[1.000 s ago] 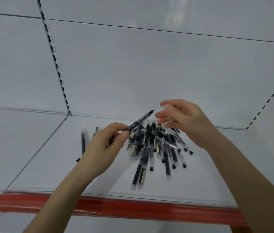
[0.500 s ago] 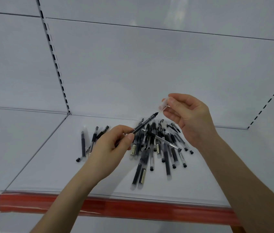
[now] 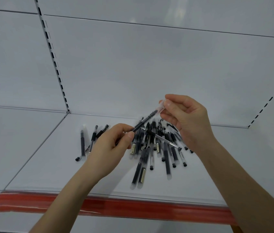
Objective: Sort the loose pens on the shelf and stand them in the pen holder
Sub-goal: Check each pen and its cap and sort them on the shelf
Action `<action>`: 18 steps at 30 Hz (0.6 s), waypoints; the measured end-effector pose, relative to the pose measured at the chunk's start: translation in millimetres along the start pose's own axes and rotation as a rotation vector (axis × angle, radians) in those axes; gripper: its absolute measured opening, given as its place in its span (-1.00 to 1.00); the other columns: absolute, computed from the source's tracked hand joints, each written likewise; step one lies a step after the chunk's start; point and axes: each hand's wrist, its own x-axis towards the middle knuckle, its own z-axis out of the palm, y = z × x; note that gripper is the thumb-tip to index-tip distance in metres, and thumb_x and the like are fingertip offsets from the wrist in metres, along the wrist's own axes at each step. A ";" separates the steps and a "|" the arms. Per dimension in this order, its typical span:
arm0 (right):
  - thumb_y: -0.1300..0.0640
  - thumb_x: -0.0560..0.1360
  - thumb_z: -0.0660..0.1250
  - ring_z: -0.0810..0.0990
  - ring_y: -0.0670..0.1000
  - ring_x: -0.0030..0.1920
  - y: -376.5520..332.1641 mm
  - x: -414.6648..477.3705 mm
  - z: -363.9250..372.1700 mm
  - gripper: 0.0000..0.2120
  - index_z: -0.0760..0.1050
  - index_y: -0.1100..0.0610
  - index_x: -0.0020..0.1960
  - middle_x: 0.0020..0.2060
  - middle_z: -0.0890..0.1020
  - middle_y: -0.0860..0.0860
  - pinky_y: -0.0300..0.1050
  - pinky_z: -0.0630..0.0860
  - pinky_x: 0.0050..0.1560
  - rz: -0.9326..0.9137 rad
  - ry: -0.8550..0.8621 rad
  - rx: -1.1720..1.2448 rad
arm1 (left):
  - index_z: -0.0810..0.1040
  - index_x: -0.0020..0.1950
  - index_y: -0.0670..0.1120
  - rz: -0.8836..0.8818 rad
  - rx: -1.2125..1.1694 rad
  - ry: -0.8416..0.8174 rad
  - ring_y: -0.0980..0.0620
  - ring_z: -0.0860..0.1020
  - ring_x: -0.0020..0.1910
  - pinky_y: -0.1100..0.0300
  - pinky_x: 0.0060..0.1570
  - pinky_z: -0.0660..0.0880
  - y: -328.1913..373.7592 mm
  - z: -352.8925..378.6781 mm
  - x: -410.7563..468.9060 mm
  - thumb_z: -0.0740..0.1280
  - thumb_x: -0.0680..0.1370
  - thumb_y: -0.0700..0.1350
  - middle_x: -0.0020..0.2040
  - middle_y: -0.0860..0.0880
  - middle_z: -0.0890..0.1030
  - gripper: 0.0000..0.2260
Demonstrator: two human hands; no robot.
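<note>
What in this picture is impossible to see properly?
- Pen holder: nowhere in the head view, so it must lie outside the frame.
- Pile of pens: the right hand covers its far side, so no count is possible.
- Pen labels: too small and blurred to read.
- Held pen: its rear end is hidden inside the left hand.
- Clear cap: whether it touches the pen tip is unclear.
</note>
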 end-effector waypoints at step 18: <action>0.31 0.50 0.29 0.65 -0.09 -0.20 26.8 9.0 3.7 -0.88 0.54 0.19 0.01 -0.25 0.64 0.05 -0.24 0.61 -0.09 -0.028 -0.107 -0.264 | 0.44 -0.13 0.03 -0.069 0.192 -0.058 0.17 0.49 -0.50 0.33 -0.39 0.43 -15.4 7.7 -1.0 0.18 0.58 -0.13 -0.32 0.03 0.60 -0.89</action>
